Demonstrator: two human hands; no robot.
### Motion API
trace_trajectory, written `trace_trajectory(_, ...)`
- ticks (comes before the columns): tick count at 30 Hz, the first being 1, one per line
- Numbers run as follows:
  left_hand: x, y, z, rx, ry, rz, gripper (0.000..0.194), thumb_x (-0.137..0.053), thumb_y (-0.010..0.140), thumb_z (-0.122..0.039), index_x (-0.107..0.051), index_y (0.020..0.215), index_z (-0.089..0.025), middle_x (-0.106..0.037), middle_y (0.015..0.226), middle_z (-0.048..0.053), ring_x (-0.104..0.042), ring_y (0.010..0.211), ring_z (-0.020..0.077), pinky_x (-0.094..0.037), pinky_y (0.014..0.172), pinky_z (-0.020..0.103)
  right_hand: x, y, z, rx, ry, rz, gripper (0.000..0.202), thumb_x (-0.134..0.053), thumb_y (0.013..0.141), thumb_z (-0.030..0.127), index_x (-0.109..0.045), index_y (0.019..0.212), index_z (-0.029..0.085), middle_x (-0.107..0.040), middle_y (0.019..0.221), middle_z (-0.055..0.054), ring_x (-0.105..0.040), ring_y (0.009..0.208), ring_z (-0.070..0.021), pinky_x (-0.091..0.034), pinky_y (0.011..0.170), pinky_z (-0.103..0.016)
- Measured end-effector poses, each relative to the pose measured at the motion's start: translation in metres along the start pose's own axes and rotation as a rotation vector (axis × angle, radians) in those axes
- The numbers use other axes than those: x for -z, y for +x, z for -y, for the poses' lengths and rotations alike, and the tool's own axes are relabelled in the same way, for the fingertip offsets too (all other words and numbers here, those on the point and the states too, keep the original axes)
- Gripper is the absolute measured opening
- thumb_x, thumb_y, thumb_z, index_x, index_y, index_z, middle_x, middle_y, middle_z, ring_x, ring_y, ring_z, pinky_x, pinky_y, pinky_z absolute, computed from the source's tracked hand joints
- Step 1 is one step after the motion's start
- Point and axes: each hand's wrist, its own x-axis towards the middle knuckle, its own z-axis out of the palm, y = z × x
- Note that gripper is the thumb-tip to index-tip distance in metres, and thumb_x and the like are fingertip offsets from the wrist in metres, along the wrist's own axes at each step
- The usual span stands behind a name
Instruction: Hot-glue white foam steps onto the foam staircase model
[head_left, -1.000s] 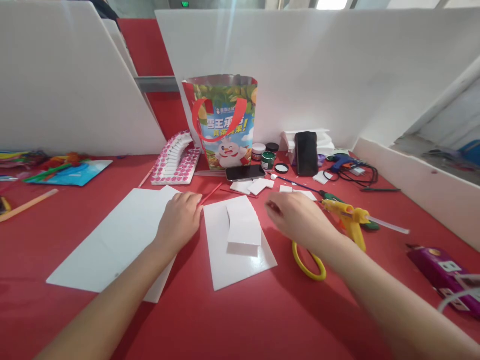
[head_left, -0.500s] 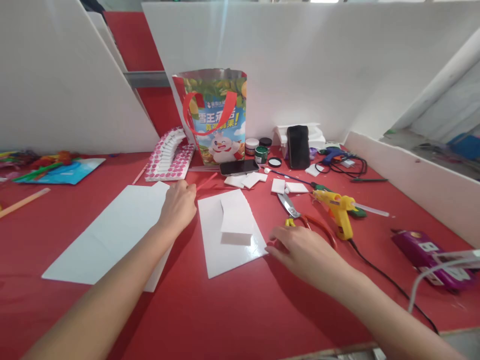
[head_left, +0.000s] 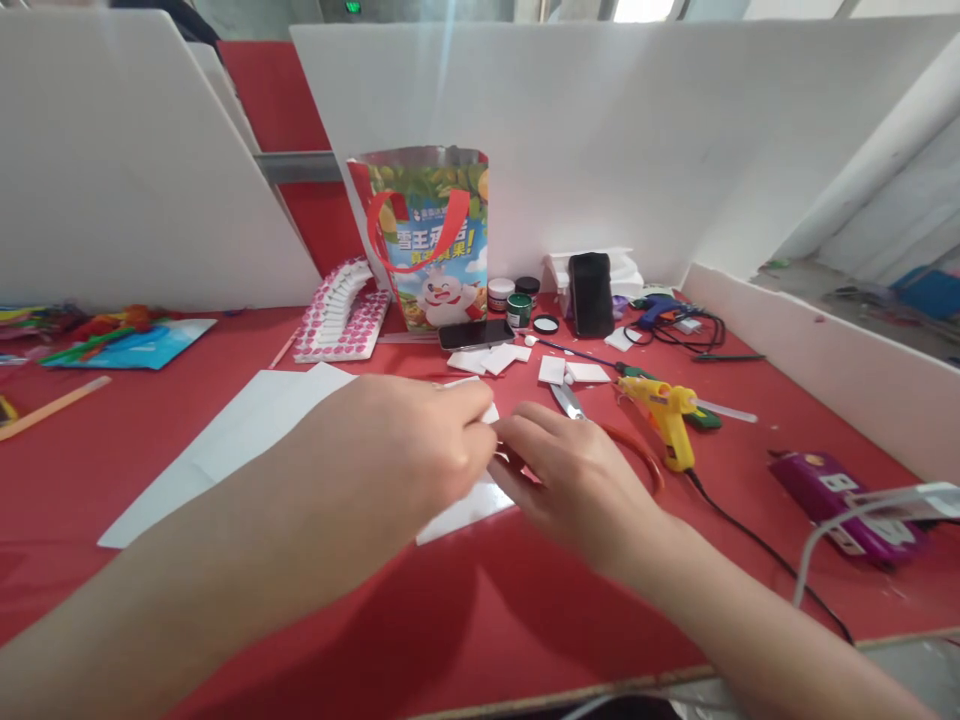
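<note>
Head view, left hand (head_left: 409, 440) and right hand (head_left: 574, 480) meeting with curled fingers, any grip hidden, above a glossy white rectangular sheet (head_left: 466, 508) on the red worktop (head_left: 360, 640).

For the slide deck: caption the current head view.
Two bare hands meet above a white board, yellow glue gun nearby.

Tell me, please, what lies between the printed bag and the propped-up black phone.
Three small jars and a round lid, seen in the head view.
</note>
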Motion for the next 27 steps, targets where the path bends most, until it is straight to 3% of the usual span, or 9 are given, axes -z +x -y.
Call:
trace_trajectory(3,0.011,0.010,-0.001,-0.147,-0.062,-0.054,0.030,-0.046,0.089,-0.012,-0.071,0.087,-0.027,-0.070,0.096,0.006,-0.067,0.088,0.0262,-0.052,0.086,0.041,0.000,0.001,-0.002,-0.079,0.057,0.009,0.023,-0.052,0.095,0.020,-0.060,0.074,0.017,-0.051,0.067,0.001,-0.039,0.056,-0.0113,-0.025,0.053,-0.026)
trace_trajectory(5,0.014,0.014,0.003,-0.168,-0.157,-0.281,0.028,-0.049,0.093,-0.016,-0.071,0.102,-0.030,-0.070,0.113,0.004,-0.065,0.107,0.0270,-0.048,0.098,0.043,0.002,0.001,-0.008,-0.187,0.169,0.044,0.023,-0.055,0.093,0.022,-0.058,0.071,0.017,-0.049,0.063,0.002,-0.039,0.056,-0.0103,-0.027,0.054,-0.025)
trace_trajectory(8,-0.002,0.017,0.012,0.059,-0.367,-0.704,0.018,-0.060,0.094,-0.021,-0.071,0.108,-0.026,-0.071,0.111,0.003,-0.066,0.104,0.0211,-0.050,0.095,0.036,0.003,0.000,-0.017,-0.392,0.347,0.102,0.024,-0.058,0.093,0.030,-0.060,0.072,0.018,-0.050,0.061,0.004,-0.040,0.054,-0.0102,-0.030,0.053,-0.024)
trace_trajectory(10,-0.026,0.016,0.016,0.187,-0.489,-0.813,0.013,-0.060,0.095,-0.019,-0.072,0.099,-0.020,-0.072,0.098,0.004,-0.067,0.091,0.0168,-0.052,0.085,0.030,0.001,0.000,-0.021,-0.460,0.400,0.122,0.025,-0.058,0.092,0.033,-0.061,0.073,0.018,-0.052,0.061,0.004,-0.041,0.055,-0.0105,-0.031,0.052,-0.024)
trace_trajectory(13,-0.066,0.010,0.014,0.298,-0.592,-0.719,0.013,-0.060,0.095,-0.016,-0.072,0.097,-0.016,-0.071,0.092,0.005,-0.065,0.085,0.0151,-0.051,0.078,0.027,-0.004,0.003,-0.020,-0.436,0.375,0.142,0.024,-0.059,0.091,0.029,-0.061,0.071,0.017,-0.049,0.057,0.005,-0.040,0.053,-0.0093,-0.031,0.051,-0.023)
trace_trajectory(16,-0.089,0.001,0.005,0.343,-0.671,-0.637,0.012,-0.061,0.094,-0.016,-0.073,0.095,-0.016,-0.069,0.090,0.004,-0.063,0.080,0.0139,-0.049,0.068,0.024,-0.009,0.007,-0.017,-0.393,0.337,0.195,0.019,-0.059,0.090,0.021,-0.064,0.072,0.017,-0.046,0.055,0.007,-0.038,0.049,-0.0077,-0.030,0.052,-0.022)
trace_trajectory(21,-0.095,-0.003,-0.003,0.346,-0.806,-0.528,0.016,-0.062,0.095,-0.021,-0.073,0.105,-0.017,-0.068,0.090,0.004,-0.060,0.072,0.0118,-0.046,0.058,0.022,-0.018,0.011,-0.018,-0.401,0.327,0.255,0.019,-0.061,0.090,0.018,-0.066,0.072,0.017,-0.051,0.054,0.007,-0.039,0.048,-0.0069,-0.030,0.052,-0.021)
trace_trajectory(27,-0.098,0.007,-0.005,0.312,-0.909,-0.385,0.019,-0.057,0.096,-0.019,-0.074,0.105,-0.020,-0.068,0.094,0.005,-0.064,0.077,0.0142,-0.048,0.061,0.024,-0.020,0.011,-0.023,-0.412,0.298,0.274,0.022,-0.062,0.089,0.017,-0.060,0.067,0.017,-0.048,0.052,0.007,-0.038,0.047,-0.0071,-0.029,0.051,-0.021)
